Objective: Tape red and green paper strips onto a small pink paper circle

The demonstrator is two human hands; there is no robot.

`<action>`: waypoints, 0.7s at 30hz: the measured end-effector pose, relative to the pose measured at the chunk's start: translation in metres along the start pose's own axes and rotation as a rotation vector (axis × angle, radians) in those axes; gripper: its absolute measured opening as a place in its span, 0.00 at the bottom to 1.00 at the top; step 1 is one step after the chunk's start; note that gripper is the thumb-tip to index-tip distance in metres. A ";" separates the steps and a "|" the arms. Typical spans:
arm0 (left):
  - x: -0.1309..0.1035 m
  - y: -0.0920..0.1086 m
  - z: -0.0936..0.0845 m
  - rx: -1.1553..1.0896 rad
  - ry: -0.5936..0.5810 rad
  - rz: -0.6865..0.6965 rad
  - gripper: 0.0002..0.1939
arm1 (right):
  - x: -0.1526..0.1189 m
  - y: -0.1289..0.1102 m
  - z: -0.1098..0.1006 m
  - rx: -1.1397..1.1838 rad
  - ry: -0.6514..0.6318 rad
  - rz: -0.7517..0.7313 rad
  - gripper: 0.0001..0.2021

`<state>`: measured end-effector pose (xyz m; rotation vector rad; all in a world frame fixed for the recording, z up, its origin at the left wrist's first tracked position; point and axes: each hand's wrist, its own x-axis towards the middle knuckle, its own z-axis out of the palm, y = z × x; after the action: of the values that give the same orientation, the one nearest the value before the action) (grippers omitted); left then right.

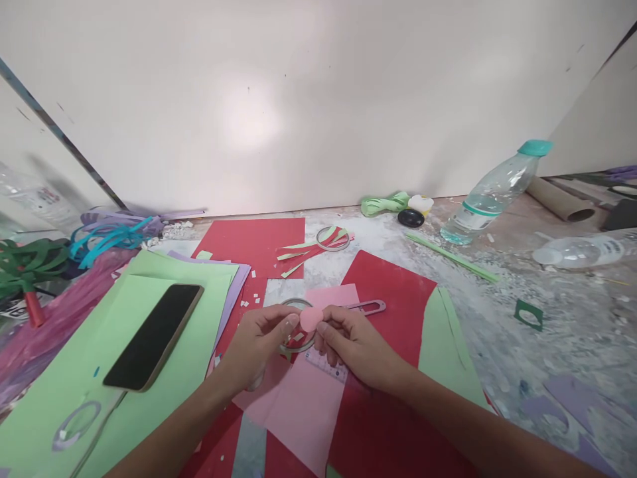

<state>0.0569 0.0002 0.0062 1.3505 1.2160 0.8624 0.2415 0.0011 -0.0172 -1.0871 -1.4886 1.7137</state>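
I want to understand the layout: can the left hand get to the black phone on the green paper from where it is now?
Probably yes. The phone lies face up on the green paper, just left of the left hand, with nothing between them. But both hands hold a small pink circle, so the left hand must let go first.

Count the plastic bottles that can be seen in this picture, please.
3: one with teal cap leaning right of centre, one lying at right edge, one at left edge, partly cut off.

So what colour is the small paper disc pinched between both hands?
Pink paper disc, clearest in the head view.
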 end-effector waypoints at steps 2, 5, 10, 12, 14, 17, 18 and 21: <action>-0.001 0.005 0.002 0.005 0.022 -0.006 0.14 | -0.001 -0.001 0.001 -0.028 -0.001 0.029 0.08; -0.002 0.007 0.003 0.050 0.052 -0.025 0.14 | -0.001 -0.003 0.001 -0.050 0.013 0.047 0.07; -0.002 -0.003 0.000 0.090 0.013 -0.019 0.13 | 0.000 -0.007 0.000 0.013 0.071 0.037 0.07; -0.002 -0.006 -0.002 0.110 -0.011 -0.014 0.12 | 0.000 -0.008 0.000 0.010 0.079 0.029 0.07; -0.003 -0.006 -0.002 0.121 -0.022 -0.012 0.12 | -0.001 -0.008 0.000 -0.020 0.077 0.027 0.07; -0.004 -0.004 -0.001 0.125 -0.008 -0.015 0.11 | -0.001 -0.005 0.001 -0.057 0.072 0.025 0.08; -0.004 -0.003 -0.001 0.126 0.002 -0.018 0.12 | -0.001 -0.004 0.001 -0.061 0.073 0.022 0.07; -0.005 -0.004 -0.001 0.134 0.019 -0.017 0.12 | -0.001 -0.003 0.002 -0.070 0.094 0.013 0.07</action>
<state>0.0546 -0.0050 0.0035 1.4392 1.3177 0.7953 0.2401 0.0004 -0.0138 -1.1991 -1.4959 1.6069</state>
